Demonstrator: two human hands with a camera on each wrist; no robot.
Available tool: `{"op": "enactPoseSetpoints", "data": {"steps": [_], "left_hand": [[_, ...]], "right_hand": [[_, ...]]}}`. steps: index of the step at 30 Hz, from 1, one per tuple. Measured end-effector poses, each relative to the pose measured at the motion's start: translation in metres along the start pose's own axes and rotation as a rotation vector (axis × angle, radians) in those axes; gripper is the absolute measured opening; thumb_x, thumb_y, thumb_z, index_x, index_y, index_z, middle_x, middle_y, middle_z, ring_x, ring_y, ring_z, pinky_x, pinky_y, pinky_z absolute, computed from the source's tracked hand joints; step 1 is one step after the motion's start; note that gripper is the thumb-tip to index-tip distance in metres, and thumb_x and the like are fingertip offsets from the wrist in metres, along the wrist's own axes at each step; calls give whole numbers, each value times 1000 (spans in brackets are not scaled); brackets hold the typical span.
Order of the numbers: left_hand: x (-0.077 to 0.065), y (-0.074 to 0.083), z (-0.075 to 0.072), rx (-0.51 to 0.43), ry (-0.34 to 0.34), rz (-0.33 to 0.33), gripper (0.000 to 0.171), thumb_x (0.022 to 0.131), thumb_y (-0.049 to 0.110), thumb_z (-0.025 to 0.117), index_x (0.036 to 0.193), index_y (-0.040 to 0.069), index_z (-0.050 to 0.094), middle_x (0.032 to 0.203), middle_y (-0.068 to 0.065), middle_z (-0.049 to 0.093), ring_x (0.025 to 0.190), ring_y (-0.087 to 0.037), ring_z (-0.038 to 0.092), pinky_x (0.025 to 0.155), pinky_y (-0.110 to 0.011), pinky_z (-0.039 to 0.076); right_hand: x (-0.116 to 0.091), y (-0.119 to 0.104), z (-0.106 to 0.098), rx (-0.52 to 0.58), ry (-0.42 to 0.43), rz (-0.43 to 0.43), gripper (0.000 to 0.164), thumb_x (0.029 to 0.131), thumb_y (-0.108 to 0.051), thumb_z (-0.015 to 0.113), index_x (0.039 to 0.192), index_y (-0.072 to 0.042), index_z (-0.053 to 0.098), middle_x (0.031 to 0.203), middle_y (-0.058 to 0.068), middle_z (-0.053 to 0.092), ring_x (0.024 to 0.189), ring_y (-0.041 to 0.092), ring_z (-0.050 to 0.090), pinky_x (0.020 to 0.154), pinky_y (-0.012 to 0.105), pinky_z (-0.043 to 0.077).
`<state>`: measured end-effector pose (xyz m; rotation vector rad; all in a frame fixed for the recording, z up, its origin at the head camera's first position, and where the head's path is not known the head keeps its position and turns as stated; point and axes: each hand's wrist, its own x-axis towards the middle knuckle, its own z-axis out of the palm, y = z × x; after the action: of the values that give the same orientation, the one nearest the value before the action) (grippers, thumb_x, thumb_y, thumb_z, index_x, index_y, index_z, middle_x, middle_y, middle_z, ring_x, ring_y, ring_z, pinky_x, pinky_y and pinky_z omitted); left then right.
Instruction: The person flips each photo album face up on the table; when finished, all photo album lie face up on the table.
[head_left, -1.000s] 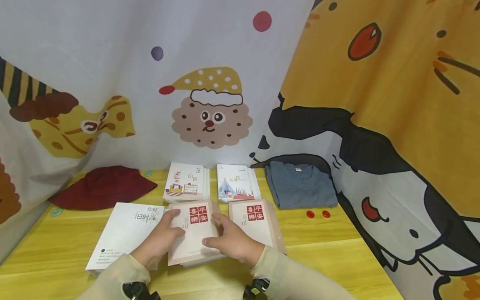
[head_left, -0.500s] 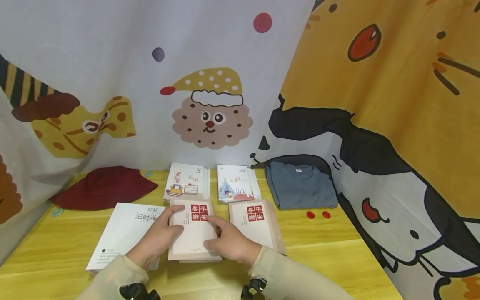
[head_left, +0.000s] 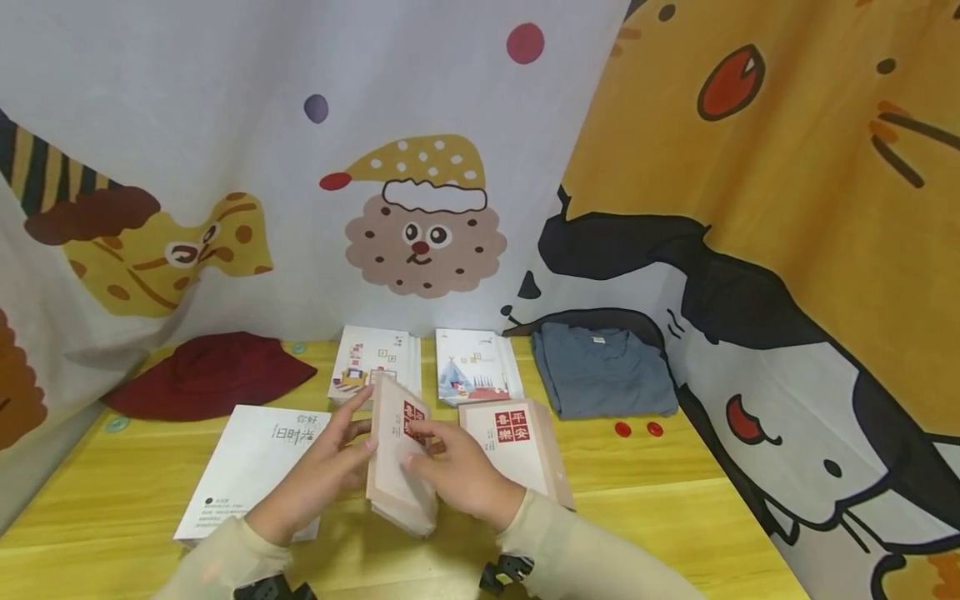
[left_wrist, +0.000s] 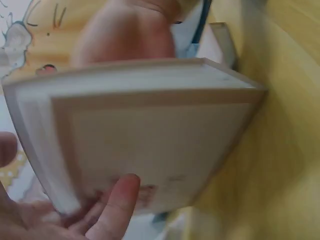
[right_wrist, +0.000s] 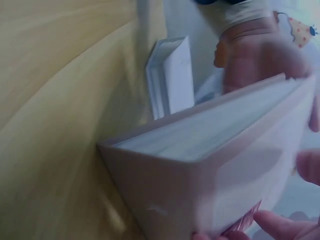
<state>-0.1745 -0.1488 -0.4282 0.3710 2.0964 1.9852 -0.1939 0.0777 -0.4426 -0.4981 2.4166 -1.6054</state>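
- The left hand (head_left: pixel 322 462) has its grip partly closed, fingers and thumb holding the left side of a pale pink book (head_left: pixel 397 492).
- The right hand (head_left: pixel 468 475) has its grip closed on the same book, with the thumb on the front cover.
- The pale pink book is tilted over the middle of the worktop (head_left: pixel 637 525); whether its lower edge touches is hard to tell.
- A white book (head_left: pixel 247 475) lies left; a matching pink book (head_left: pixel 517 467) lies right.
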Motion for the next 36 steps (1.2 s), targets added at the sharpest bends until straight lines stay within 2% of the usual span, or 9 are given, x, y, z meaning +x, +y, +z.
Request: {"op": "enactPoseSetpoints", "data": {"steps": [4, 9, 12, 16, 21, 25, 28, 32, 36], "left_hand": [[2, -7, 1, 33, -91, 24, 62, 115, 29, 38, 171, 19, 12, 169, -32, 23, 148, -57, 35, 103, -58, 55], [3, -18, 3, 112, -174, 74, 59, 116, 28, 36, 171, 17, 16, 171, -26, 25, 147, -57, 37, 110, -67, 46], [5, -26, 3, 192, -206, 111, 60, 115, 24, 40, 170, 14, 18, 169, -22, 32, 149, -53, 37, 113, -68, 41], [6, -34, -1, 290, -205, 103, 61, 112, 23, 49, 168, 14, 26, 165, -16, 43, 150, -50, 37, 112, -65, 41], [5, -37, -8, 332, -152, 38, 60, 110, 22, 55, 165, 9, 33, 161, -24, 46, 148, -52, 39, 113, -66, 43], [5, -36, -9, 350, -44, -77, 65, 107, 21, 60, 163, 4, 34, 162, -34, 37, 149, -54, 38, 119, -65, 36], [5, -35, -9, 361, 21, -152, 67, 105, 21, 62, 163, 2, 33, 164, -36, 31, 151, -53, 34, 121, -63, 33], [4, -34, -10, 367, 69, -179, 67, 105, 21, 62, 163, 2, 33, 165, -37, 28, 147, -54, 40, 118, -63, 40], [1, -33, -12, 366, 80, -179, 67, 105, 21, 62, 163, 4, 33, 166, -35, 26, 148, -55, 37, 119, -64, 37]], "right_hand": [[-6, -9, -2, 134, -20, 27, 59, 105, -36, 65, 158, -16, 48, 153, 14, 53, 132, 36, 57, 94, 49, 59], [-9, -15, -2, 333, -65, 91, 74, 105, -36, 64, 168, -24, 26, 160, 23, 41, 134, 43, 57, 92, 56, 60], [-8, -12, -2, 333, -27, 75, 84, 97, -21, 70, 167, -18, 25, 153, 29, 45, 122, 41, 64, 89, 50, 63], [-6, -5, -2, 248, 14, 44, 92, 85, -3, 74, 164, -6, 27, 143, 29, 54, 112, 35, 69, 85, 43, 64], [-6, -2, -4, 101, 67, 56, 105, 81, 4, 73, 168, -5, 15, 150, 30, 48, 120, 36, 62, 95, 48, 59], [-5, 2, -2, 15, 144, 90, 113, 75, 9, 68, 170, -6, 8, 165, 32, 28, 137, 43, 45, 113, 60, 43], [-3, 5, 0, -26, 167, 103, 112, 72, 11, 65, 169, -7, 13, 167, 32, 23, 145, 45, 36, 120, 64, 31], [0, 9, 4, -46, 151, 111, 108, 72, 11, 64, 168, -6, 18, 165, 35, 25, 148, 47, 34, 122, 66, 28], [2, 14, 7, -41, 119, 134, 101, 77, 6, 70, 166, -3, 23, 163, 36, 31, 149, 47, 35, 122, 66, 29]]}}
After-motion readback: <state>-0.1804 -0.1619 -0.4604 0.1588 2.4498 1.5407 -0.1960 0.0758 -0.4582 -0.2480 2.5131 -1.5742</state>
